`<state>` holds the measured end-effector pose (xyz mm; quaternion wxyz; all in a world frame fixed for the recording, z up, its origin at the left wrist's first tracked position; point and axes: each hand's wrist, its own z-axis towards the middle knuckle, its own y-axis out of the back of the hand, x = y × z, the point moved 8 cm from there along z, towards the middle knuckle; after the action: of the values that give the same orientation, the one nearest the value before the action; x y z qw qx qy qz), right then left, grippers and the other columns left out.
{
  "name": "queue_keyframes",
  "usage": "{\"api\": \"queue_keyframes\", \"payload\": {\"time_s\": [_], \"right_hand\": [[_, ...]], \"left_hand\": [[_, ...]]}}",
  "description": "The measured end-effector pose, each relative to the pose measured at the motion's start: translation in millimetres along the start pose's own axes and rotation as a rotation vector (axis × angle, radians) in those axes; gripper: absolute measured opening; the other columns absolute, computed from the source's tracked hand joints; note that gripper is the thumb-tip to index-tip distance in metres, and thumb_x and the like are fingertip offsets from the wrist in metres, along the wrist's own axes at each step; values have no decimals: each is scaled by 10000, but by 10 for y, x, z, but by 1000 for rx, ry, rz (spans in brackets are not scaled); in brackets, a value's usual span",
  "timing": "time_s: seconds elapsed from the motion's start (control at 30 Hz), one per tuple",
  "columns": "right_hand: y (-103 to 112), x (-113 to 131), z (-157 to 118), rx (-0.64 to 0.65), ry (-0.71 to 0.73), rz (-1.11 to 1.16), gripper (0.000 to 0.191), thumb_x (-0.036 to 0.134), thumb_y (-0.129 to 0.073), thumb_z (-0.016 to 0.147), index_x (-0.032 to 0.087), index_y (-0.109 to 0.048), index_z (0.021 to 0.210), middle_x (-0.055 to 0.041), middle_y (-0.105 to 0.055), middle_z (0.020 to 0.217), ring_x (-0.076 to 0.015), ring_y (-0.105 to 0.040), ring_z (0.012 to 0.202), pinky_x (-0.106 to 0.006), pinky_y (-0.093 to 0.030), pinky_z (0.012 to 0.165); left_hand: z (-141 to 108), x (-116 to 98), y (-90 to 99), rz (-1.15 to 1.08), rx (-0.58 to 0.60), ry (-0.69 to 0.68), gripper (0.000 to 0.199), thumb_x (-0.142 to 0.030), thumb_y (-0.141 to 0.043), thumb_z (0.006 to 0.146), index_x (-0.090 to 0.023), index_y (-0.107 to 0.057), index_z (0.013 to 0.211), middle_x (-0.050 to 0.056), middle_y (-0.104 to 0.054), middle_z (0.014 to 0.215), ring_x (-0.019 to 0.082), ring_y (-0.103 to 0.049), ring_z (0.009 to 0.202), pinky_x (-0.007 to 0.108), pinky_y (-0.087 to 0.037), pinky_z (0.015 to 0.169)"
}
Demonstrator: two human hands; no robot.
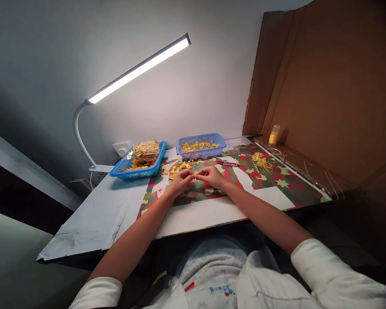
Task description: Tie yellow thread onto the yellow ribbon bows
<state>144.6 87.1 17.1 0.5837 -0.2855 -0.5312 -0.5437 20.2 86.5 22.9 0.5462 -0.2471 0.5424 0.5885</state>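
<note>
Over the middle of the patterned table sheet, my left hand point(181, 181) and my right hand point(211, 177) meet almost fingertip to fingertip. Both are pinched around a tiny yellowish piece point(194, 176), too small to make out well. Just behind my left hand lies a loose pile of yellow ribbon-like pieces point(176, 168). Pink-handled snips point(227, 163) rest on the sheet behind my right hand. A blue-violet basket point(201, 152) of yellow pieces stands farther back.
At the left back, a blue basket point(137, 172) holds yellow pieces and a clear bag. A lit lamp point(138, 71) arches above. Yellow strings point(261, 163) lie to the right, near a small yellow bottle point(274, 135) and a tall cardboard panel point(328, 94).
</note>
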Motion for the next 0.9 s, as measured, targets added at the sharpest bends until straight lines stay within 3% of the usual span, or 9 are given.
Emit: {"api": "queue_keyframes", "payload": {"time_s": [0.2,0.47,0.67,0.9], "right_hand": [[15,77,-16,-30,49,-72,233,378,-683,712,147,-696,697,-46,-693,726,-143,-574,668,-263,-423,600],[18,191,-70,-99,178,-255,144,270,-631,755,164,-683,672,-34,-688,684,-133,-533,603,-270,-407,592],[-25,331,-123,-189,322,-540,140,185,-639,741,190,-643,601,-27,-695,671,-171,-577,692,-344,-382,774],[0,263,-118,-259,247,-516,132,214,-658,754,199,-665,623,-33,-708,695,-184,-589,715,-344,-383,763]], "left_hand": [[-2,-17,-15,2,13,-1,219,-371,-558,698,-176,-514,610,-48,-462,540,90,-409,503,205,-346,487],[7,35,24,-26,-81,28,167,-324,-528,663,-178,-502,585,-46,-464,547,87,-402,496,199,-332,452],[-7,136,4,-66,-112,100,170,-326,-518,666,-188,-482,574,-70,-403,490,68,-348,382,192,-286,355],[-6,154,19,-105,-180,136,179,-319,-502,660,-179,-472,553,-55,-415,524,57,-328,400,175,-233,350]]}}
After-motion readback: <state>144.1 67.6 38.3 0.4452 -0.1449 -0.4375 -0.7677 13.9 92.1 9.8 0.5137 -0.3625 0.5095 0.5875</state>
